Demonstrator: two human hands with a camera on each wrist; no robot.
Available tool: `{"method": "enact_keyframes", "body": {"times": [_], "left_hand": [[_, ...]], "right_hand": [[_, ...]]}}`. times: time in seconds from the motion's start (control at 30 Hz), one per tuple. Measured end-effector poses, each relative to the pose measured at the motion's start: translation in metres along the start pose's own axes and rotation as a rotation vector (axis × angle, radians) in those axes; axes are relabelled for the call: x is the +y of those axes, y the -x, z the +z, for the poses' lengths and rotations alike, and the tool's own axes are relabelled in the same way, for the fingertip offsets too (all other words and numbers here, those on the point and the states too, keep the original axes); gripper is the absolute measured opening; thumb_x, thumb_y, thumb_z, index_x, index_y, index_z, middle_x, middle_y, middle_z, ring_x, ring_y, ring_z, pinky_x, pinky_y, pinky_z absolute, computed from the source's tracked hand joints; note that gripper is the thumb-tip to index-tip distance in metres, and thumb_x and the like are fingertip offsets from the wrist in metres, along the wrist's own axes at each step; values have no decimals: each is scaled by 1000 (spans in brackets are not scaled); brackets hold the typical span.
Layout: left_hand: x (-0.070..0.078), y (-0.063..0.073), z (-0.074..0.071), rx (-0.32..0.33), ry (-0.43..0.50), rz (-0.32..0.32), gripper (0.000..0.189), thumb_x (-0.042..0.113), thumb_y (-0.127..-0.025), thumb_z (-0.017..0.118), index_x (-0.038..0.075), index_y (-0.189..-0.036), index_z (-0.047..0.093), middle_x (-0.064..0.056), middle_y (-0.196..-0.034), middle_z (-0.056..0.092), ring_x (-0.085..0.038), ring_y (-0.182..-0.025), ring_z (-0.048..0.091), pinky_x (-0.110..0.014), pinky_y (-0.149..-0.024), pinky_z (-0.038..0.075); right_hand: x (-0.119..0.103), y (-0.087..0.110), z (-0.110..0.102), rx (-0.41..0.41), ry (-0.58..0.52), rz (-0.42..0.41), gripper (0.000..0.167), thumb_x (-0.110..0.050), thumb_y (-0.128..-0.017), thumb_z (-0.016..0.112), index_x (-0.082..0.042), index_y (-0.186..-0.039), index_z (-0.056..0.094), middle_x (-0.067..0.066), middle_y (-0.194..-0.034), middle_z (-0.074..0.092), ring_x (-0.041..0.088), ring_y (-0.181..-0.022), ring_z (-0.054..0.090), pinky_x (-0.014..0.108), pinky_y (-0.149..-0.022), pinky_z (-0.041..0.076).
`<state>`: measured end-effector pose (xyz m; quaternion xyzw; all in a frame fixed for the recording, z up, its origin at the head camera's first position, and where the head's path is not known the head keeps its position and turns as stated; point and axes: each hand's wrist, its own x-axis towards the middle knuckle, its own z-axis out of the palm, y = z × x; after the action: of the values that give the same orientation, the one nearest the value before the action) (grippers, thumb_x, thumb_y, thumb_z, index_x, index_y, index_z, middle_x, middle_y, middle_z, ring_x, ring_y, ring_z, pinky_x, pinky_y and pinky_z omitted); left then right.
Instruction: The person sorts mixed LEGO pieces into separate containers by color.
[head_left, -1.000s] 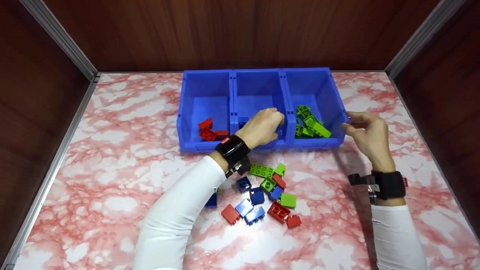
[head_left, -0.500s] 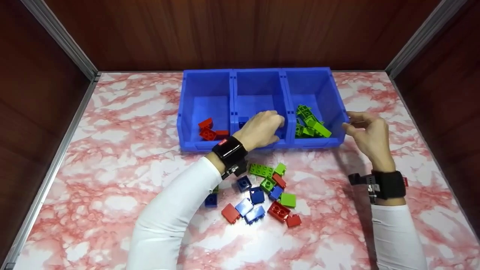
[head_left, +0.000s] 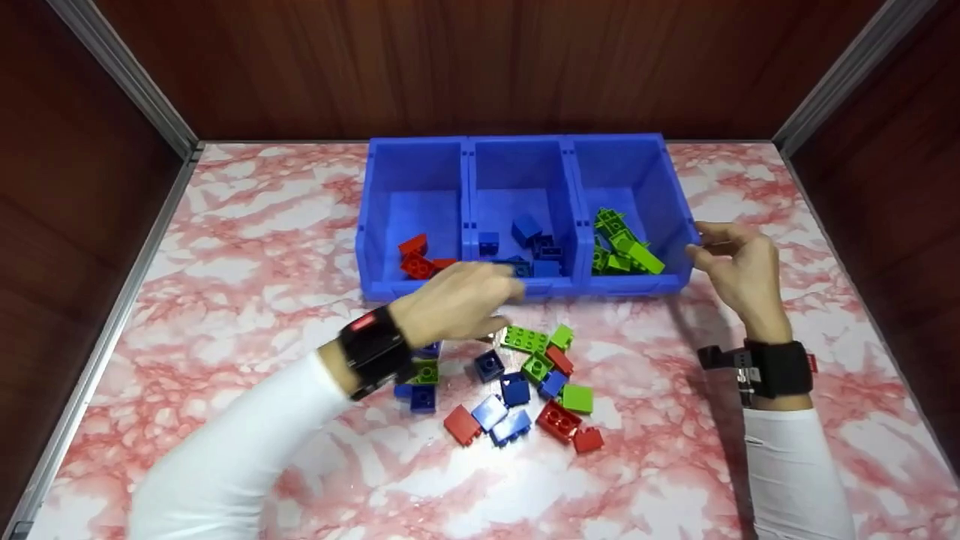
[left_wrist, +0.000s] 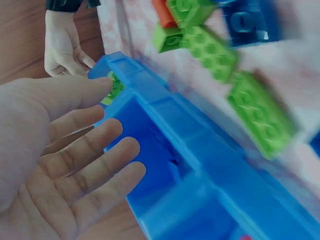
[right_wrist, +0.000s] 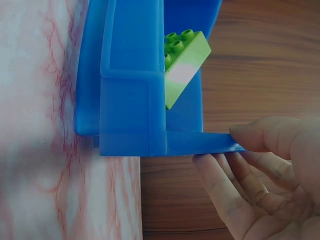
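Observation:
My left hand [head_left: 457, 301] is over the front edge of the middle compartment of a blue three-part bin [head_left: 472, 291]. In the left wrist view its fingers [left_wrist: 95, 175] are spread and nothing is between them. My right hand [head_left: 739, 274] pinches the right side wall of the bin, thumb on one face and fingers on the other, as the right wrist view shows. Blue bricks [head_left: 527, 229] lie in the middle compartment, red bricks [head_left: 416, 265] in the left one, green bricks [head_left: 628, 251] in the right one.
On the marbled table [head_left: 225, 300] before the bin lie several loose bricks: a long green brick [head_left: 525, 339], a dark blue brick [head_left: 514, 389], a red brick [head_left: 559, 420] and others. A dark wood panel [head_left: 480, 67] stands behind the bin, with more at both sides.
My left hand has drawn out of the middle compartment toward the front left, uncovering the blue bricks inside. The right hand stays at the bin's wall.

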<state>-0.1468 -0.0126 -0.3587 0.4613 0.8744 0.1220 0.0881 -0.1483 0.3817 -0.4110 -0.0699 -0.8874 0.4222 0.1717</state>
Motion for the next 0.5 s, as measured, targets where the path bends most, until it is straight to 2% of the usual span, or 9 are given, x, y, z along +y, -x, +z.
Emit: {"method": "enact_keyframes", "body": {"times": [0.13, 0.27, 0.4, 0.5], "left_hand": [[-16, 25, 7, -32, 23, -59, 28, 14, -91, 80, 5, -117, 74, -14, -110, 76, -27, -92, 73, -36, -82, 66], [-33, 43, 17, -79, 34, -128, 32, 14, -90, 82, 4, -119, 75, -14, -114, 77, -28, -97, 73, -41, -87, 64], [-44, 56, 25, -161, 80, -226, 43, -1, -85, 76, 7, -127, 73, -12, -121, 74, -27, -103, 68, -41, -89, 62], [-47, 62, 29, -218, 104, -287, 59, -11, -78, 68, 11, -133, 71, -12, -128, 69, -27, -110, 64, -42, -92, 61]], "right_hand": [[0, 0, 0, 0, 9, 5, 34, -7, -91, 77, 1, -124, 75, -30, -84, 63, -12, -79, 62, 3, -70, 52], [1, 0, 0, 0, 6, 14, 34, -7, -90, 77, 1, -124, 76, -32, -82, 62, -12, -78, 63, 3, -70, 52], [-1, 0, 0, -3, 9, 14, 34, -8, -90, 77, 1, -124, 76, -32, -81, 62, -12, -77, 63, 4, -69, 52], [-2, 1, 0, 0, 10, 9, 35, -9, -90, 78, 1, -123, 76, -32, -81, 63, -11, -77, 64, 5, -68, 52]]}}
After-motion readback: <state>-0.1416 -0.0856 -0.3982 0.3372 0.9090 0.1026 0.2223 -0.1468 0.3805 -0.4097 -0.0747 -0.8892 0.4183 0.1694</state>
